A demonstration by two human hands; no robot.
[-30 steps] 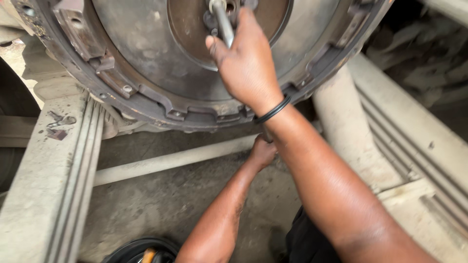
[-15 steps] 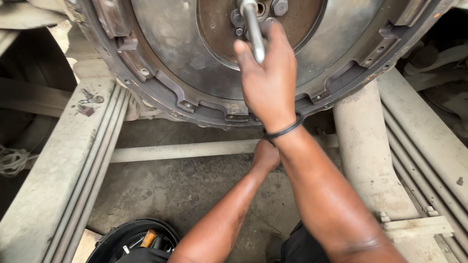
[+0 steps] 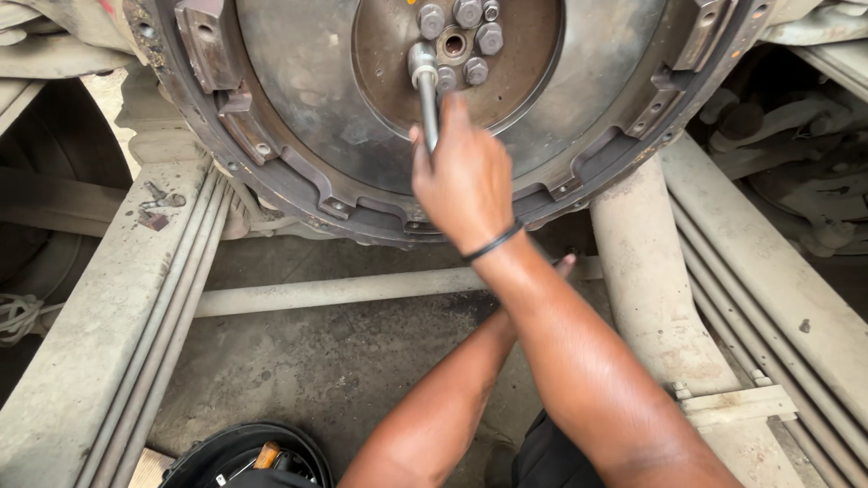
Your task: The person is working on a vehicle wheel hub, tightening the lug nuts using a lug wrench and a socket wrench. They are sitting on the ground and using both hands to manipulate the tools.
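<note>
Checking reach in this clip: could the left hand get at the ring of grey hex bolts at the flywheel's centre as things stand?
Probably not at once. The left hand sits low behind the right forearm, which crosses in front of it, while the grey hex bolts lie well above on the round metal flywheel.

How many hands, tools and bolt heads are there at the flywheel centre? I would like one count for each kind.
Hands: 2 (right hand on the wrench, left hand mostly hidden below)
Socket wrench: 1
Large bare bolt heads: 5
Smaller bolt head: 1
Black wristband: 1
Total: 10
</note>
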